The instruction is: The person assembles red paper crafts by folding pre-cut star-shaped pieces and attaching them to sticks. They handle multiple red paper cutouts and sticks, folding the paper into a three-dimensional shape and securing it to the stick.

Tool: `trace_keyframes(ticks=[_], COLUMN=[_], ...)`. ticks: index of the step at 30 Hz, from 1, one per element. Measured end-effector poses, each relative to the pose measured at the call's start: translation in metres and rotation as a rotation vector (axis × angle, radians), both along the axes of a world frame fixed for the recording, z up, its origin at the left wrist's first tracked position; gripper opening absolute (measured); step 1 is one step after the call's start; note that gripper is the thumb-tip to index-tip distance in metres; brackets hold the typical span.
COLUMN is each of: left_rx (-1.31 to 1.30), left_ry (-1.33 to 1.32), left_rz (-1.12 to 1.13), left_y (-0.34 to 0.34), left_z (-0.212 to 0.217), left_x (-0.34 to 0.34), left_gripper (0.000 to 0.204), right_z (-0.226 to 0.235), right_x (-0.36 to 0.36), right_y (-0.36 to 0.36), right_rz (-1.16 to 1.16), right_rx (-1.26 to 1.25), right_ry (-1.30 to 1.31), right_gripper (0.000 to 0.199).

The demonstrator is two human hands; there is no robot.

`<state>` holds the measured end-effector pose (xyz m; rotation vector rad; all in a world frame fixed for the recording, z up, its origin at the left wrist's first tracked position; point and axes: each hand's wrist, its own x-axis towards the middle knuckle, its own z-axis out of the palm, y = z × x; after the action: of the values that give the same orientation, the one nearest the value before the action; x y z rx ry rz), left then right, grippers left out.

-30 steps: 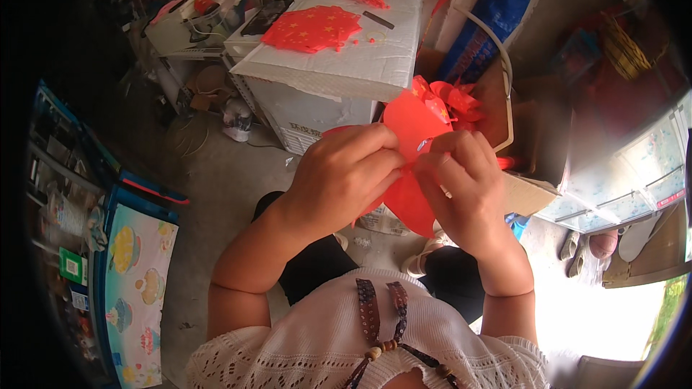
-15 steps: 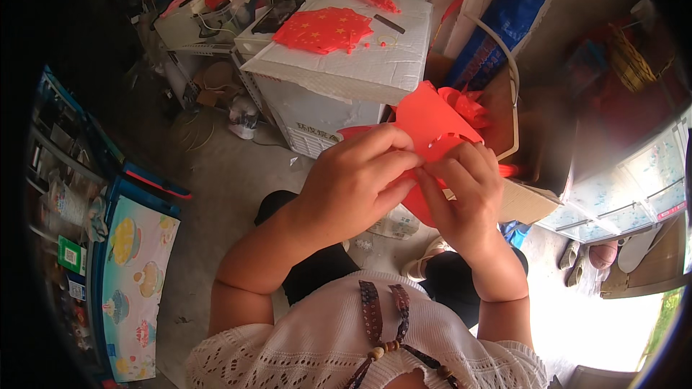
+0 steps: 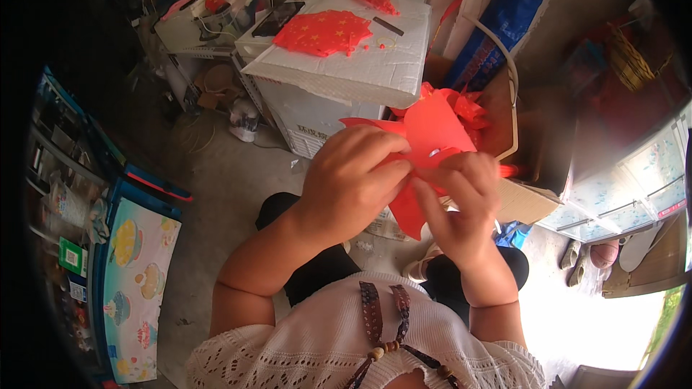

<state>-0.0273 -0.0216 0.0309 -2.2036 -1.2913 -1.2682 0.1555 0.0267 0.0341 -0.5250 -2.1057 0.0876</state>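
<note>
Up in front of my lap I hold a red sheet [image 3: 436, 124] with small slits and flaps that bend outward. My left hand [image 3: 357, 176] pinches it near its middle, thumb against fingers. Close beside it, my right hand [image 3: 463, 191] has its fingers curled onto the same sheet, the thumb apart and lower. One red flap hangs down between the hands, and another sticks out past the left knuckles. My fingers hide the spot where the fingertips meet. Behind the sheet, more red pieces [image 3: 472, 109] lie in an open cardboard box [image 3: 530, 200].
Ahead stands a white foam-topped stand [image 3: 324, 75] bearing a stack of red star-patterned sheets [image 3: 323, 31], a red bundle [image 3: 375, 0], small red beads, a dark strip [image 3: 388, 26] and a phone [image 3: 279, 19]. A patterned cabinet [image 3: 137, 281] is at left; a glass-fronted case [image 3: 627, 187] stands right.
The red sheet has turned a little in my hands, and its lower flap hangs further down. My right hand has shifted slightly left and its thumb has spread.
</note>
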Motion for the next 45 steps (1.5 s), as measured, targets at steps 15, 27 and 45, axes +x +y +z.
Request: trace_keyframes(ticks=[15,27,45], left_rx=[-0.077,-0.142,-0.142], left_ry=[0.033,0.138,0.175], left_rz=[-0.294,-0.190,-0.135], left_y=[0.002,0.003,0.005], left_z=[0.008,0.014,0.009], left_x=[-0.041,-0.025,-0.019], left_gripper=[0.020,0.018,0.016], right_z=[0.010,0.022,0.014], right_x=[0.051,0.020,0.007], right_y=[0.039,0.034,0.029], right_rz=[0.330,0.338,0.267], right_rx=[-0.264,-0.368,-0.368], right_ry=[-0.026,-0.060,-0.105], right_gripper=[0.016,0.020,0.015])
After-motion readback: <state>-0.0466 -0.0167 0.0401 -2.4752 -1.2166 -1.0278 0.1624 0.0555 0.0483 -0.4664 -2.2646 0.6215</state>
